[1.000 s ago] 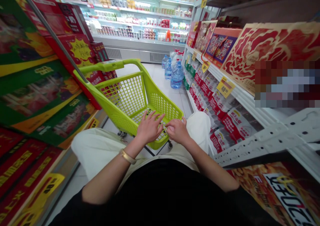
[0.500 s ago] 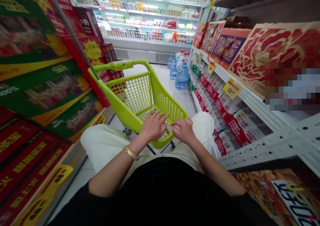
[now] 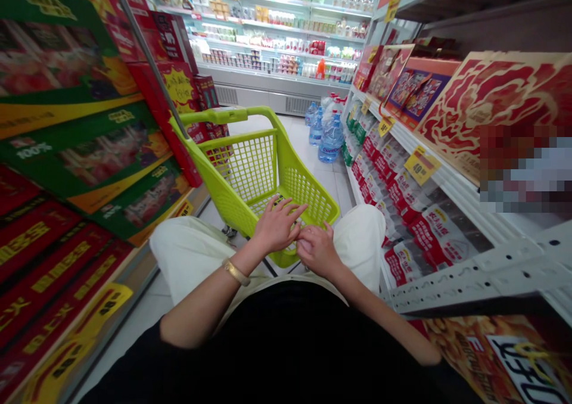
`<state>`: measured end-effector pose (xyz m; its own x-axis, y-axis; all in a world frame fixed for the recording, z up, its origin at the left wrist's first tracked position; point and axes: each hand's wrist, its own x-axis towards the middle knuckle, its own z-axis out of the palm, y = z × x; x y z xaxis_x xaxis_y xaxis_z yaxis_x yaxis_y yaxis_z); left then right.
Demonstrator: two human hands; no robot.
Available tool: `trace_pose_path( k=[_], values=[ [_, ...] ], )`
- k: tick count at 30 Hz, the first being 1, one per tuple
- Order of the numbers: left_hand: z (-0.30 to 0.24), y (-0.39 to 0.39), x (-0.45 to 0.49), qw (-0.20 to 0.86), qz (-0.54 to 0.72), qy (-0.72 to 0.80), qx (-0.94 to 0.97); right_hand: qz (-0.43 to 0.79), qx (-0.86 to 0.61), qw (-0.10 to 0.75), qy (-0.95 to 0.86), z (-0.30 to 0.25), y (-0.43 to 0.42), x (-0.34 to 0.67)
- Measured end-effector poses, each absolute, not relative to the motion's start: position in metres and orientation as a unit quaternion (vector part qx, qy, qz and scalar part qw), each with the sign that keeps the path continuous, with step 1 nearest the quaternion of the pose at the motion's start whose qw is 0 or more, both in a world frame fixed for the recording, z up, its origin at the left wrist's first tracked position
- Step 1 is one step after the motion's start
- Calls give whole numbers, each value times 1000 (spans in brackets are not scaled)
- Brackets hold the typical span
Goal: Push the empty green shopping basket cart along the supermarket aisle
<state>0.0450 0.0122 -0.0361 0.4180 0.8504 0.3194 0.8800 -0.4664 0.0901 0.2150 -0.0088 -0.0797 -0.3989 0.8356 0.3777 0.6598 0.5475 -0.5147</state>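
Note:
My left hand (image 3: pixel 277 225), with a gold watch (image 3: pixel 236 272) at its wrist, is held palm down over the near end of a lime-green shopping cart (image 3: pixel 214 177). Its fingers are stretched out and apart. My right hand (image 3: pixel 318 248) meets it from the side, its fingers curled in against the thumb side of the left hand. Whether anything small sits between those curled fingers is hidden. Neither hand grips the cart. Inside the cart basket I make out only its slatted floor, partly covered by my hands.
Stacked juice cartons (image 3: pixel 125 130) and red boxes (image 3: pixel 49 255) line the left. On the right, a white shelf (image 3: pixel 460 183) holds boxed goods and wrapped bottle packs (image 3: pixel 429 231). Large water bottles (image 3: pixel 330 142) stand on the floor ahead, before a chilled display (image 3: pixel 268 73).
My right hand has moved left and now touches my left hand, its fingers more curled. The view has shifted slightly, so the cart and shelves appear a little further right.

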Motion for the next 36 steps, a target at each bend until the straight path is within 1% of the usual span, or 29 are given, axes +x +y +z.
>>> trace_pose_path(
  k=[3,12,15,19,23,29,36],
  values=[
    [-36,10,44,43,-158,-515,-841,145,-478,307,-810,-78,4,226],
    [-38,10,42,46,-159,-506,-846,137,-541,340,-757,-73,44,256],
    [-37,11,43,51,-160,-505,-847,133,-540,326,-764,-71,35,248],
    [-37,11,41,48,-155,-506,-847,144,-493,286,-809,-70,8,223],
    [-38,12,39,53,-158,-504,-848,144,-468,264,-831,-69,-4,211],
    [-39,13,39,44,-164,-505,-846,153,-525,255,-797,-64,24,227],
    [-38,20,41,48,-165,-498,-850,135,-557,272,-773,-64,49,245]
  ],
)
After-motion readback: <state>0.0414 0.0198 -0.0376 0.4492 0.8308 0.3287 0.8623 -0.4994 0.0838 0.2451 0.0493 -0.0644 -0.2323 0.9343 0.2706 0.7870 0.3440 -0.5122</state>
